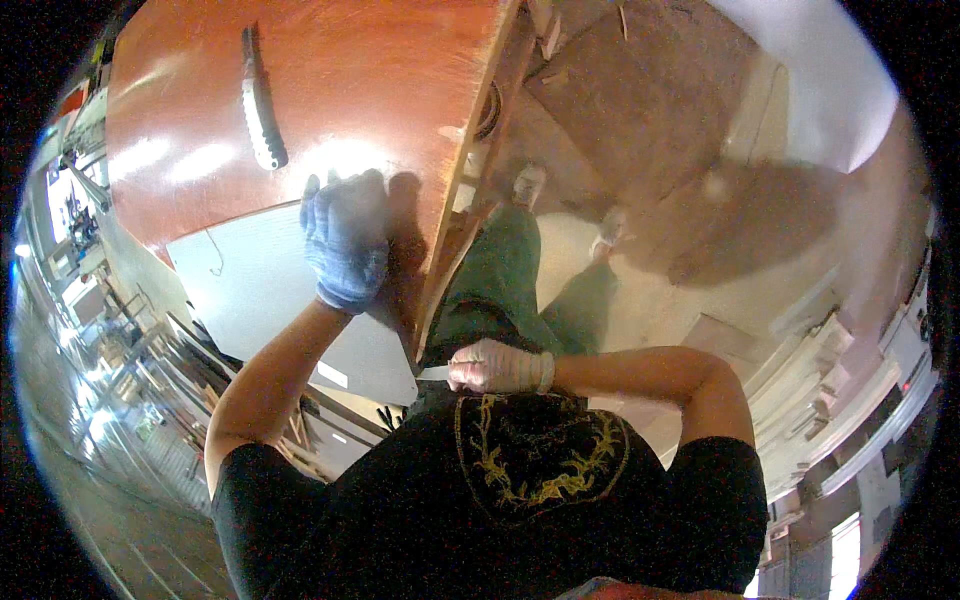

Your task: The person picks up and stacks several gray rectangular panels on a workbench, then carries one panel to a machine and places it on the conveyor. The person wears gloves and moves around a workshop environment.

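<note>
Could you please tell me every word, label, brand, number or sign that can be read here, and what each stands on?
No text can be read.
White rectangle, perhaps a label, by the lower edge of the pale panel: too small to read.
Yellow design on the black shirt: any lettering is too unclear to read.

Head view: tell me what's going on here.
A person stands at an orange-brown panel. The gloved left hand is over it, contact unclear, near a white panel; the gloved right hand is closed at the waist around a thin, pale piece, hard to identify. A slim tool lies on the orange-brown panel.
</note>
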{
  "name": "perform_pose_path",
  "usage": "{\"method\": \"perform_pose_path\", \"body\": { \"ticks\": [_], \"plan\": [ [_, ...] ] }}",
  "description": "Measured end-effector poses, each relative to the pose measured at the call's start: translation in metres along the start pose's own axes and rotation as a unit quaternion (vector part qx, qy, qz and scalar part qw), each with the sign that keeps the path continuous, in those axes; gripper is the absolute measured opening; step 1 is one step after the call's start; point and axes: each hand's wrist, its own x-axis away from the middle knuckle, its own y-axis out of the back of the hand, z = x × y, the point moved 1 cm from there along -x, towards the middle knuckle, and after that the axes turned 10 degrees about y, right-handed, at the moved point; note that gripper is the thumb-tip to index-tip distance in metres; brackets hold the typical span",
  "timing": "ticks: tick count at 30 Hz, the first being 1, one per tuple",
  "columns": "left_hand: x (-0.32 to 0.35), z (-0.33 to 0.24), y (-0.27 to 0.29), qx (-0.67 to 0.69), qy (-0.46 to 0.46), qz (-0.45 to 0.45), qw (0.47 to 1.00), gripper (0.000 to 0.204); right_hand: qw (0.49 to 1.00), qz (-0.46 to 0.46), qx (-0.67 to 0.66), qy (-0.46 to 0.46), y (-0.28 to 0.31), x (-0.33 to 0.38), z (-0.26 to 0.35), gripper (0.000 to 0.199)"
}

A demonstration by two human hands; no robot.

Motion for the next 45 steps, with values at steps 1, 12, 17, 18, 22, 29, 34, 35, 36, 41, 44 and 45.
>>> {"method": "perform_pose_path", "body": {
  "ticks": [1, 12, 17, 18, 22, 29, 34, 35, 36, 41, 44, 45],
  "plan": [
    [0.0, -0.001, 0.001, 0.014, -0.007, 0.01, 1.0, 0.03, 0.998, 0.043, -0.037, -0.038, 0.007, 0.0, -0.004, 0.012],
    [0.009, -0.02, 0.006, 0.042, -0.007, 0.043, 0.998, 0.021, 0.889, 0.213, -0.008, -0.406, -0.008, -0.075, 0.014, 0.062],
    [-0.002, -0.029, 0.009, 0.019, -0.017, 0.025, 0.999, 0.016, 0.901, 0.295, 0.101, -0.302, -0.032, -0.07, -0.027, 0.06],
    [-0.002, -0.028, 0.007, 0.022, -0.029, 0.016, 0.999, 0.015, 0.905, 0.326, 0.1, -0.255, -0.037, -0.072, -0.035, 0.06],
    [-0.004, -0.026, 0.005, 0.048, -0.026, -0.013, 0.998, 0.012, 0.901, 0.321, 0.014, -0.293, -0.078, -0.052, -0.1, 0.056],
    [-0.013, -0.03, 0.003, 0.067, 0.04, -0.022, 0.997, 0.006, 0.899, 0.323, -0.027, -0.293, -0.08, -0.048, -0.119, 0.053],
    [-0.017, -0.03, 0.004, 0.086, 0.054, -0.019, 0.995, 0.007, 0.897, 0.321, -0.025, -0.302, -0.067, -0.044, -0.127, 0.051],
    [-0.017, -0.03, 0.004, 0.077, 0.063, -0.012, 0.995, 0.008, 0.898, 0.321, -0.023, -0.301, -0.066, -0.043, -0.127, 0.051],
    [-0.016, -0.03, 0.004, 0.069, 0.069, -0.006, 0.995, 0.008, 0.897, 0.322, -0.023, -0.302, -0.065, -0.042, -0.127, 0.05],
    [-0.014, -0.029, 0.005, 0.063, 0.085, 0.02, 0.994, 0.01, 0.9, 0.308, -0.019, -0.308, -0.056, -0.04, -0.125, 0.048],
    [-0.019, -0.035, 0.008, 0.092, 0.058, -0.011, 0.994, 0.008, 0.905, 0.291, -0.01, -0.311, -0.051, -0.034, -0.12, 0.047],
    [-0.018, -0.036, 0.009, 0.095, 0.052, -0.021, 0.994, 0.008, 0.906, 0.287, -0.01, -0.31, -0.047, -0.031, -0.116, 0.046]
  ]
}}
